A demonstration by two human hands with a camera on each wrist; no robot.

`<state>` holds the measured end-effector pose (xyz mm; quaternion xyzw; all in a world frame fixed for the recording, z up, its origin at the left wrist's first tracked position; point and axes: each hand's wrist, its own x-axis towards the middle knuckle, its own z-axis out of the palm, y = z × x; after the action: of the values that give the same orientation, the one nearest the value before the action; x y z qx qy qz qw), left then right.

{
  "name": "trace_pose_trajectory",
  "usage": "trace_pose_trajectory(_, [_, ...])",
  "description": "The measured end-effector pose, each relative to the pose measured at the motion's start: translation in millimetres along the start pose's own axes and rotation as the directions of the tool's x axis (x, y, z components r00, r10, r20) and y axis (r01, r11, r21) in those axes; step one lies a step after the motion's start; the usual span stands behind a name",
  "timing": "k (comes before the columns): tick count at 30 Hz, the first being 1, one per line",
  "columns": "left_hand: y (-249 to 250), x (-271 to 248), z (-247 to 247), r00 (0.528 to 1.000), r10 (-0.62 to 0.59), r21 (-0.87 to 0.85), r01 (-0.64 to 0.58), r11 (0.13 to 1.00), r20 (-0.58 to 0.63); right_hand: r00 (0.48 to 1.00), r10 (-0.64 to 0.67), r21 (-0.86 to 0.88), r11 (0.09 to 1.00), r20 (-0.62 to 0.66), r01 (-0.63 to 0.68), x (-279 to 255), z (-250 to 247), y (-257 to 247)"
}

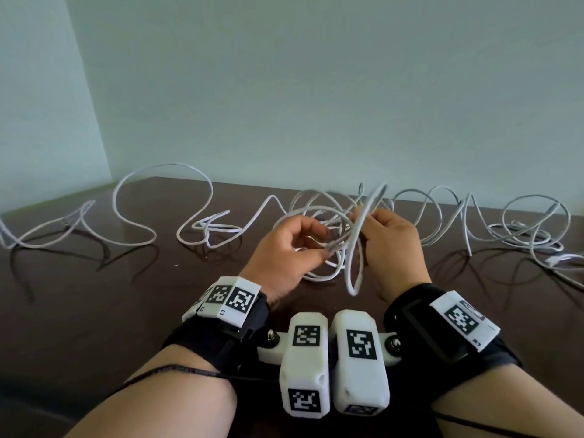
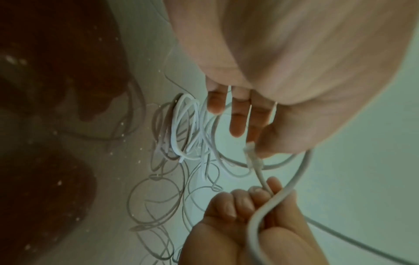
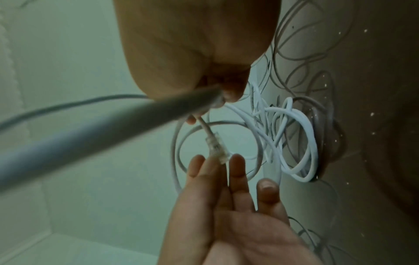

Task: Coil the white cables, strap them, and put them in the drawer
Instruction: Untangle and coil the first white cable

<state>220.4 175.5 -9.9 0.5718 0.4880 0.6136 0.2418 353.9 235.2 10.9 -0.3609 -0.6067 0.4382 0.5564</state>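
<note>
Several white cables lie in loose loops across a dark brown table (image 1: 126, 311). My right hand (image 1: 376, 229) is raised over the middle of the table and grips a loop of one white cable (image 1: 352, 263) in its curled fingers. That cable's clear plug end (image 3: 216, 148) sticks out toward my left hand (image 1: 311, 245). The left fingers (image 3: 235, 166) are nearly straight and touch the plug (image 2: 252, 157) without closing on it. A tangled pile of cable (image 1: 316, 213) sits on the table just beyond both hands.
One long cable (image 1: 167, 165) arcs over the table's far left. More loops (image 1: 556, 248) crowd the far right. A pale wall (image 1: 316, 90) stands right behind the table. The near tabletop in front of my wrists is bare wood.
</note>
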Motion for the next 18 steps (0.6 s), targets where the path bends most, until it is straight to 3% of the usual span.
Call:
trace_pose_trajectory(3, [7,-4,0,0.999,0.011,-0.104,-0.015,0.994,-0.040,0.998,0.051,-0.043,0.998,-0.027,-0.053,0,-5,0])
trace_pose_trajectory(5, [10,-4,-2,0.988,0.023,-0.191,-0.053,0.980,-0.152,0.995,0.083,-0.065,0.994,-0.045,-0.086,3,-7,3])
trace_pose_trajectory(9, [10,1,-10,0.919,0.038,-0.251,-0.147,0.957,-0.393,0.994,0.054,-0.192,0.979,-0.100,-0.072,6,-9,8])
trace_pose_trajectory(11, [9,1,-10,0.931,0.084,-0.191,-0.160,0.968,-0.354,0.995,0.024,-0.233,0.971,-0.101,-0.047,5,-8,9])
trace_pose_trajectory(15, [13,-3,-4,0.982,0.125,0.088,-0.113,0.990,-0.144,0.997,0.009,-0.272,0.962,-0.075,-0.029,4,-6,10])
trace_pose_trajectory(18, [11,-2,-5,0.967,0.102,0.236,-0.046,0.971,-0.231,0.998,0.056,-0.208,0.977,0.020,-0.051,1,-4,8])
